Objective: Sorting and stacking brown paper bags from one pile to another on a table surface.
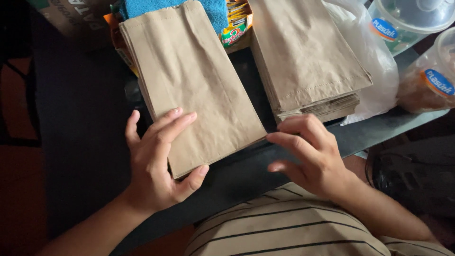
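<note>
Here the left hand [159, 163] holds the near corner of a flat brown paper bag [189, 80]. Its fingers lie on top of the paper and the thumb presses from the near edge, so the hand is closed on the bag, though not tightly. The bag lies slanted on the dark table [85, 118] and stretches away from this hand toward a blue cloth [213, 9] and some colourful snack packets [237, 28] at its far end.

The right hand [308, 151] is open and holds nothing. Its fingers are spread, and the fingertips hover at the near right corner of the bag, just in front of a stack of similar brown bags [308, 57]. I cannot tell if they touch the paper or the table.

I think a few things can go wrong. The bag is thin and only one corner is gripped, so a pull from the left hand can crease or tear it, or let it slip out. The stack is just beyond the right hand, and its lower sheets already stick out unevenly; a careless move of the right fingers can push them out of order. Farther to the right, a white plastic bag [374, 61] and two clear containers [426, 71] stand near the table's edge, so a wide sweep of that arm can knock them.
</note>
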